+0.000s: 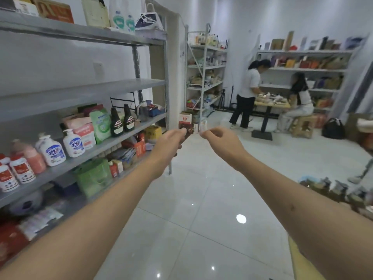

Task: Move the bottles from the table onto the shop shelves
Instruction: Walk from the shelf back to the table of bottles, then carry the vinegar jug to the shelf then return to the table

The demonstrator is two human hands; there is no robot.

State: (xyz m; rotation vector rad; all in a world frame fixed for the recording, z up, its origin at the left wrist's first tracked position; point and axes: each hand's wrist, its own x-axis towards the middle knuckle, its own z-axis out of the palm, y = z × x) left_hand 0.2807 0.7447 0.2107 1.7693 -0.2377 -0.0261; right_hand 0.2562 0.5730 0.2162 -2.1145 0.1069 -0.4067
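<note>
Two hands outstretched: left hand point(171, 141) grips dark bottle point(186, 131), right hand point(220, 141) pinches clear bottle point(203, 124); labels unreadable.

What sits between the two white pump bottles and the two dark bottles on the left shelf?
Head view: a pink pouch and a green pouch between the white pump bottles and the dark bottles.

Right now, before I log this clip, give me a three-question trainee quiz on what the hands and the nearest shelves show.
1. True or false: both hands are empty.
2. Which hand grips the dark bottle? A) left hand B) right hand
3. Fill in: two dark bottles already stand on the ___ shelf of the near rack.

Key: 1 false; 2 A; 3 third (from the top). The right hand pinches a small pale bottle.
</note>
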